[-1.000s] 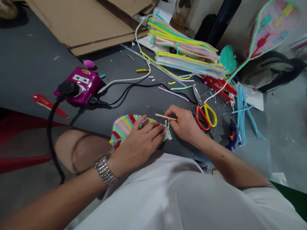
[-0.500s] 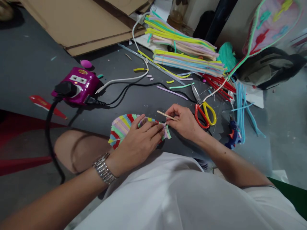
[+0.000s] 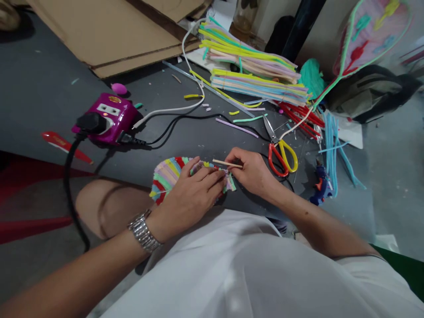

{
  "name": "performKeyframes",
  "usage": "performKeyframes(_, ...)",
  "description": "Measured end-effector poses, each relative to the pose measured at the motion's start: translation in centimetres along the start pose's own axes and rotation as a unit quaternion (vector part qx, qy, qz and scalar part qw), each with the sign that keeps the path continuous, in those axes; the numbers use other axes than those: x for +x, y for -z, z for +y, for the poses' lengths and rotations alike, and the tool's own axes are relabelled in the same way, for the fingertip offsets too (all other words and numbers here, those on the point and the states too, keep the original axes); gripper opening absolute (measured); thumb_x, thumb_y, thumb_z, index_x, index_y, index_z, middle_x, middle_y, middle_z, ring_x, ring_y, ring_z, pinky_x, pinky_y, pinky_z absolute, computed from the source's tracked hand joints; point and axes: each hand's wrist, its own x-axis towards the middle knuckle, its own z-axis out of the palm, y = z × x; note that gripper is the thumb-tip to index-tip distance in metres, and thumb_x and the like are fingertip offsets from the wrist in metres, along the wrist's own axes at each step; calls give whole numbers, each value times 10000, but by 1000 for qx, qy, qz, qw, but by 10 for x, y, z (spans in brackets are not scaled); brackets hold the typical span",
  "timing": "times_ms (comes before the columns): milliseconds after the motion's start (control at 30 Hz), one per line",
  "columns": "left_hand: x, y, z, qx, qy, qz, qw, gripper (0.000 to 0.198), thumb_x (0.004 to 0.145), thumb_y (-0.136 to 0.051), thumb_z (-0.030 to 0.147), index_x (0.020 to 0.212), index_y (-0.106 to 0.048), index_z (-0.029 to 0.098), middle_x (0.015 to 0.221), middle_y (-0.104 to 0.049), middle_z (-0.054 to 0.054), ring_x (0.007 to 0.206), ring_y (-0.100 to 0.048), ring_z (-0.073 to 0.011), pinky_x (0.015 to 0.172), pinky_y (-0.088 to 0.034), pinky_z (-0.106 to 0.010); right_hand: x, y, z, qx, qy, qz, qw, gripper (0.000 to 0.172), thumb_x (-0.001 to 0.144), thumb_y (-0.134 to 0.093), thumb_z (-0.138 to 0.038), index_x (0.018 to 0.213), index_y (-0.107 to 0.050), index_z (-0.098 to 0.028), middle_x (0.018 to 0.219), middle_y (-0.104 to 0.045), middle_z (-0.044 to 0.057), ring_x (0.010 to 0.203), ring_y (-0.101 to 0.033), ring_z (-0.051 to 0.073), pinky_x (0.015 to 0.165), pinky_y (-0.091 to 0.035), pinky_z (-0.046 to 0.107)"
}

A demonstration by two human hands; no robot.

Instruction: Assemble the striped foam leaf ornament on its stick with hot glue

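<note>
A multicoloured striped piece made of pipe cleaners lies partly under my left hand. The fingers of that hand bend over the piece and hold it; its thumb is hidden. Just to the right, my right hand pinches a short pale peach pipe cleaner between thumb and fingers. The strip points left, above the piece's right end. Small pastel ends stick out between the two hands. Scissors with one red and one yellow handle lie slightly opened, right of my right hand.
Bundled pipe cleaners lie at the back, with blue ones at the right beside a blue glue gun. A purple power strip with cables stands left. Cardboard covers the back left. Scraps dot the grey table.
My right hand has shifted slightly, bringing the peach pipe cleaner a little left and nearer level. My left hand stays on the striped piece.
</note>
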Motion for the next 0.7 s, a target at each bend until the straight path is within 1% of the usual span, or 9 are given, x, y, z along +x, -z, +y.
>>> performKeyframes(100, 0, -1, 0, 4, 1, 4, 1000, 260, 1067, -469, 220, 1229, -672, 203, 1340, -708, -58, 1171, -619, -261, 1208, -310, -607, -6, -3, 0, 30, -15, 27, 999, 124, 773, -566, -87, 790, -595, -206, 715, -632, -39, 672, -550, 121, 657, -384, 245)
performKeyframes(200, -1, -3, 0, 7, 0, 13, 1000, 257, 1066, -493, 230, 1266, -650, 194, 1329, -710, -63, 1177, -613, -257, 1196, -320, -609, -13, -8, 2, 88, -49, 60, 993, 79, 766, -603, -135, 770, -577, -210, 684, -599, -50, 638, -533, 116, 621, -391, 242)
performKeyframes(300, -1, -4, 0, 5, -3, 26, 1000, 259, 1064, -506, 238, 1278, -641, 181, 1326, -710, -63, 1176, -611, -251, 1195, -322, -606, -16, -15, 4, 132, -83, 84, 984, 91, 743, -648, -180, 746, -564, -214, 656, -578, -57, 605, -516, 114, 582, -390, 241)
performKeyframes(433, -1, -4, 0, -2, 5, 20, 1000, 256, 1060, -504, 236, 1263, -655, 197, 1331, -707, -61, 1178, -614, -244, 1221, -296, -589, -18, -24, 4, 162, -90, 108, 977, 119, 738, -673, -216, 726, -554, -218, 624, -558, -65, 558, -487, 104, 531, -358, 232)
performKeyframes(500, -1, -3, 0, -4, 8, 15, 1000, 255, 1059, -497, 230, 1251, -662, 201, 1319, -712, -60, 1161, -620, -245, 1222, -297, -584, -21, -25, 3, 161, -91, 109, 977, 123, 751, -672, -222, 723, -552, -219, 615, -556, -68, 547, -482, 101, 519, -345, 228)
performKeyframes(567, 0, -3, 1, -4, 9, 14, 1000, 260, 1061, -496, 239, 1258, -661, 200, 1304, -717, -59, 1150, -621, -248, 1215, -306, -590, -25, -23, 2, 138, -81, 98, 982, 90, 772, -662, -209, 747, -576, -216, 640, -588, -59, 575, -512, 106, 544, -365, 228)
performKeyframes(633, 0, -3, 1, -4, 8, 18, 1000, 265, 1066, -495, 248, 1271, -656, 197, 1293, -721, -57, 1154, -619, -251, 1209, -310, -602, -29, -17, 2, 108, -61, 90, 988, 37, 795, -647, -191, 804, -618, -211, 710, -646, -40, 639, -565, 117, 598, -403, 234)
performKeyframes(700, -1, -4, 1, -6, 7, 20, 1000, 268, 1070, -487, 245, 1274, -655, 199, 1312, -717, -54, 1173, -615, -252, 1216, -300, -607, -29, -9, 2, 84, -49, 96, 991, 49, 818, -629, -181, 855, -647, -208, 761, -678, -25, 672, -587, 125, 628, -419, 242)
